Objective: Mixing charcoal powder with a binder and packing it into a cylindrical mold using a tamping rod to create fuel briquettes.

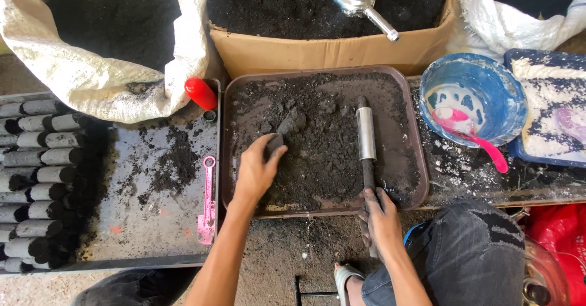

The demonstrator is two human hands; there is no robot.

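Kneeling over the work, the person has the right hand [383,219] wrapped around the dark lower end of a metal tube tool [366,136], fingers closed on it at the near rim of the brown tray [414,135]; the tool's shiny barrel lies across the black powder [323,153] heaped in the tray. The left hand [256,170] rests on that powder, fingers curled round a dark lump [274,143], though how tightly it is gripped is hard to tell from above. This reads as the gathering and packing stage: powder being collected by hand for the tube. The next move would call for bringing lump and barrel mouth together without spilling. Left of the tray lie a pink measuring spoon [207,201] and stacked paper-wrapped black sticks [43,178]. Farther off stand a blue bowl [473,98], a cardboard box [329,52] of powder with a metal scoop [360,2], and a white sack [110,43].
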